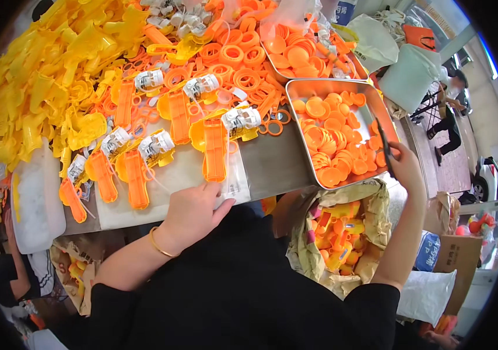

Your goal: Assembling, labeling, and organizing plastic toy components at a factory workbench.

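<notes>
My left hand point(193, 213) rests at the table's front edge, its thumb spread from its fingers. The fingertips touch the lower end of an orange handle point(214, 154), part of a half-built yellow and orange toy gun with a white motor unit point(241, 118). Several similar half-built toy guns point(134, 178) lie to its left on a white sheet point(173, 195). My right hand point(405, 166) is closed around a slim, dark tool point(384, 143) whose exact kind I cannot make out. It is over the right rim of a metal tray point(297, 125) of orange discs point(333, 137).
Yellow shells point(56, 64) are heaped at the far left, orange rings point(243, 49) at the back middle. Behind the metal tray is another tray point(281, 70) of orange parts. A paper sack point(380, 216) of orange and yellow pieces stands below the table. A person point(450, 111) is at far right.
</notes>
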The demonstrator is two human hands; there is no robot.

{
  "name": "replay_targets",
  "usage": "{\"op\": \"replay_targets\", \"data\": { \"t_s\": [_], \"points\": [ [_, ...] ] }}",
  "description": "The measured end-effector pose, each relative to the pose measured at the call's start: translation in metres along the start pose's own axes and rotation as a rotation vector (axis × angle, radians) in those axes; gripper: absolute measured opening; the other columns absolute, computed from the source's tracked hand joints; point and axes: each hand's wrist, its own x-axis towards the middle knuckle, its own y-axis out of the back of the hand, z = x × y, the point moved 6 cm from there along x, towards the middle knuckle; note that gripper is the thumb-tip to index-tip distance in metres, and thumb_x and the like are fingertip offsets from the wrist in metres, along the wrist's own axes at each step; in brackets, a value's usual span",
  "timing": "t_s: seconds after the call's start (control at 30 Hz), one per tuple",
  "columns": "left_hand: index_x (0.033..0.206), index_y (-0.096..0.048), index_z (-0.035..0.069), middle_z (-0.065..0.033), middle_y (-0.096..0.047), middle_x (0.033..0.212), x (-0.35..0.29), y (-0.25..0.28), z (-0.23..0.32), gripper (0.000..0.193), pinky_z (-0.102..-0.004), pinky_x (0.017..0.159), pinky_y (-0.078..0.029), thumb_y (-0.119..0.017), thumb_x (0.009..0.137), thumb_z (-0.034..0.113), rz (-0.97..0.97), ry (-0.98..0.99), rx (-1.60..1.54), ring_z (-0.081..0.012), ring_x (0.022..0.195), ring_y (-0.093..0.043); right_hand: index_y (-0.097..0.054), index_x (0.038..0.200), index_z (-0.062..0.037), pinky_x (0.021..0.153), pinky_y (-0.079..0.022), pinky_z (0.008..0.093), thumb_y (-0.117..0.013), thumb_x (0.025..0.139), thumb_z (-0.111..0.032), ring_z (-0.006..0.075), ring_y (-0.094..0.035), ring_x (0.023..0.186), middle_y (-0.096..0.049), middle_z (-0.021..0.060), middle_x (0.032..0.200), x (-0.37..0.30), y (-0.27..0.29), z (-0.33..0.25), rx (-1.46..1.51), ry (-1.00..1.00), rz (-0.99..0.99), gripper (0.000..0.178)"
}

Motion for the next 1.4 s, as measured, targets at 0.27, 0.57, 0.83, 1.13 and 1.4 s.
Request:
{"op": "replay_targets", "data": {
  "t_s": [0.27, 0.57, 0.83, 1.13, 1.4],
  "points": [
    [0.075, -0.058, 0.004, -0.0074, -0.056, 0.055, -0.001, -0.016, -0.02, 0.015, -0.0331, 0.048, -0.043, -0.065, 0.078, 0.016, 0.091, 0.21, -0.168, -0.0219, 0.048, -0.055, -0.039, 0.135, -0.0058, 0.051, -0.039, 0.0175, -0.071, 0.078, -0.04, 0.0056, -0.05, 0.061, -0.054, 0.0022, 0.084, -0.159, -0.092, -0.052, 0.94, -0.039, -0.481, 0.073],
    [0.076, -0.059, 0.005, -0.0092, -0.061, 0.058, -0.014, -0.015, -0.027, 0.01, -0.0333, 0.051, -0.046, -0.063, 0.078, 0.013, 0.078, 0.319, -0.395, -0.0233, 0.052, -0.061, -0.033, 0.138, -0.0048, 0.071, -0.043, 0.0241, -0.067, 0.084, -0.025, 0.0102, -0.05, 0.078, -0.05, 0.0032, 0.088, -0.209, -0.209, -0.109, 0.792, 0.299, -0.912, 0.067],
    [0.077, -0.058, 0.004, -0.0097, -0.062, 0.063, -0.016, -0.02, -0.034, 0.008, -0.0351, 0.053, -0.046, -0.061, 0.079, 0.011, 0.112, 0.245, -0.4, -0.0259, 0.057, -0.062, -0.039, 0.134, -0.0041, 0.057, -0.039, 0.0239, -0.064, 0.087, -0.024, 0.0081, -0.044, 0.06, -0.046, 0.0007, 0.069, -0.21, -0.214, -0.123, 0.641, 0.228, -0.824, 0.057],
    [0.075, -0.058, 0.003, -0.0107, -0.062, 0.063, -0.019, -0.013, -0.033, 0.01, -0.0364, 0.054, -0.047, -0.061, 0.077, 0.012, 0.101, 0.25, -0.442, -0.028, 0.058, -0.061, -0.042, 0.131, -0.004, 0.057, -0.04, 0.0242, -0.064, 0.087, -0.026, 0.0078, -0.047, 0.058, -0.048, -0.0002, 0.065, -0.206, -0.215, -0.124, 0.615, 0.261, -0.799, 0.054],
    [0.09, -0.062, 0.007, -0.0098, -0.06, 0.075, 0.007, 0.058, -0.053, 0.012, -0.0371, 0.063, -0.046, -0.06, 0.081, 0.015, 0.037, 0.218, 0.007, -0.0265, 0.073, -0.058, -0.045, 0.129, -0.0031, 0.054, -0.039, 0.025, -0.066, 0.085, -0.021, 0.0083, -0.047, 0.057, -0.048, 0.0015, 0.061, -0.186, -0.193, -0.174, 0.424, 0.501, -0.785, 0.052]
  ]
}}
